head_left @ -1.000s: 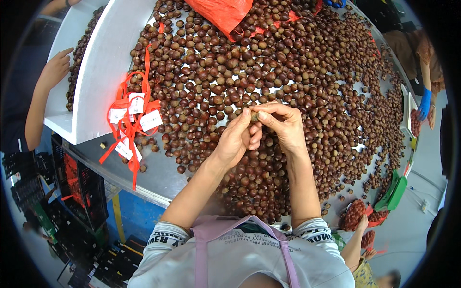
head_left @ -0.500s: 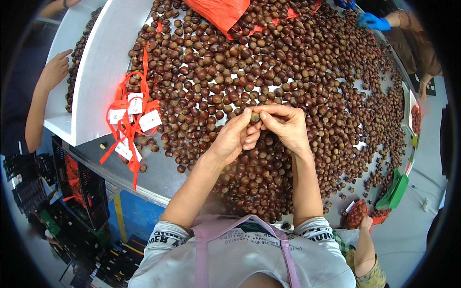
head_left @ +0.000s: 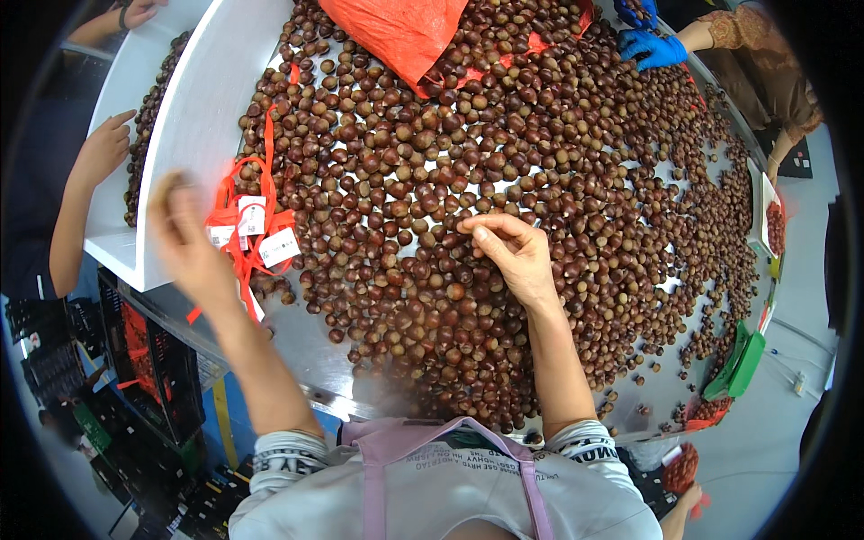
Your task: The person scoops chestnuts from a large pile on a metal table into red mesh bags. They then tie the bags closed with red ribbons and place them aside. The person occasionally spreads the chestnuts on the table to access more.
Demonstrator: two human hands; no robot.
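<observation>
A thick spread of brown chestnuts (head_left: 387,306) covers the metal table. My right hand (head_left: 513,261) hovers over its middle, thumb and forefinger pinched together. Whether a chestnut sits between those fingertips is not plain. On the left, my smeared left hand (head_left: 193,247) is in front of the white partition (head_left: 193,117), beside red ribbons (head_left: 238,166) with white tags (head_left: 279,247). A blurred brownish shape shows at its fingertips, too smeared to name.
An orange-red mesh sack (head_left: 396,36) lies on the chestnuts at the far side. Blue-gloved hands (head_left: 650,47) of another person work at the far right. Another person's bare hand (head_left: 108,148) is left of the partition. Dark crates (head_left: 148,360) stand below; a green scoop-like piece (head_left: 738,360) is at right.
My hands were together over a chestnut; now they are apart. The left has swung left to the partition, while the right has shifted slightly. The blue-gloved hands have moved inward.
</observation>
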